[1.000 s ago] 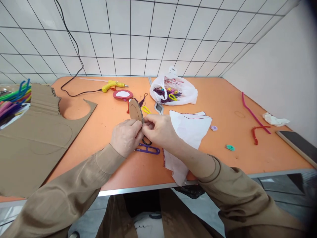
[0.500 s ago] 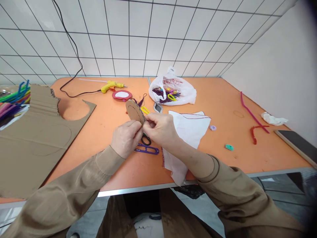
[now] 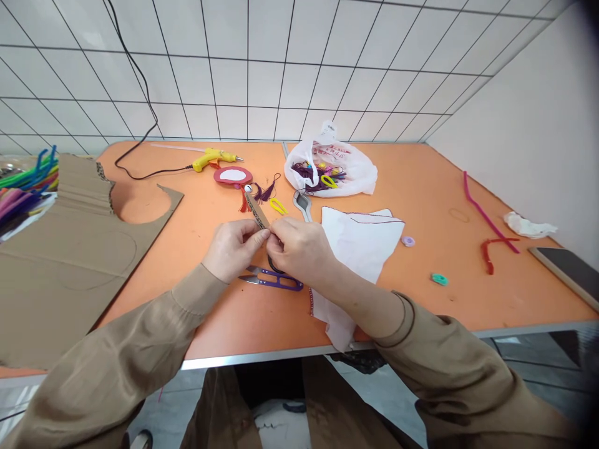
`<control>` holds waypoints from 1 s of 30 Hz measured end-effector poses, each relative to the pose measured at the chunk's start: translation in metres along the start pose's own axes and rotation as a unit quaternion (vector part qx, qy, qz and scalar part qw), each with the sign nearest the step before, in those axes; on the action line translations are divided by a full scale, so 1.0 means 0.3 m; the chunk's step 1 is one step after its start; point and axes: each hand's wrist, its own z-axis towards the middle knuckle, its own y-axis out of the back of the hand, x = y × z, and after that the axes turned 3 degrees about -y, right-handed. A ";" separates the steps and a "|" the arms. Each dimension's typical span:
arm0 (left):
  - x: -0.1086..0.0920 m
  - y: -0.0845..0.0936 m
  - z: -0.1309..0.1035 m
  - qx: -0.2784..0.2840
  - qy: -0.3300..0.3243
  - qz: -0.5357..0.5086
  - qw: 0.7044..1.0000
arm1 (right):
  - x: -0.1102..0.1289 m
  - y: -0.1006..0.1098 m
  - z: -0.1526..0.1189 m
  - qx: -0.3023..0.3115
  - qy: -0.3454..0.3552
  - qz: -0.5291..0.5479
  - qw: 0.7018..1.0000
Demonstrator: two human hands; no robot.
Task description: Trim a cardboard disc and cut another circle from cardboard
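Note:
Between both hands, over the middle of the orange table, I hold a small cardboard disc [image 3: 257, 211], turned nearly edge-on so its corrugated rim shows. My left hand [image 3: 235, 248] pinches its lower edge with thumb and fingers. Closed on the same edge is my right hand [image 3: 302, 249], its fingertips close to the left thumb. Below the hands lie purple thread snips [image 3: 281, 282], with a black handle loop partly hidden beside them. A white cloth [image 3: 360, 240] with dark red stitched edging lies under the right forearm. Beyond the disc are a yellow loop [image 3: 277, 206] and dark tassels [image 3: 267, 189].
A cut cardboard sheet [image 3: 51, 293] covers the left side, pipe cleaners on it. At the back are a yellow glue gun [image 3: 215, 159], a red oval piece [image 3: 233, 175] and a white plastic bag [image 3: 360, 171]. A phone-like slab [image 3: 568, 271] lies right.
The disc has turned from showing its flat face to nearly edge-on. My left hand has shifted slightly left, and more of the snips' blades shows.

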 end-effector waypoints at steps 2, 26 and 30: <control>0.010 -0.001 0.003 0.015 0.004 0.000 1.000 | 0.000 -0.003 0.000 -0.001 0.008 -0.013 1.000; -0.016 -0.014 -0.010 -0.034 -0.035 -0.067 0.997 | 0.006 -0.002 0.009 -0.147 0.071 -0.023 0.986; -0.027 -0.024 -0.014 -0.059 -0.012 -0.083 0.995 | 0.010 -0.002 0.007 -0.152 0.062 -0.014 0.986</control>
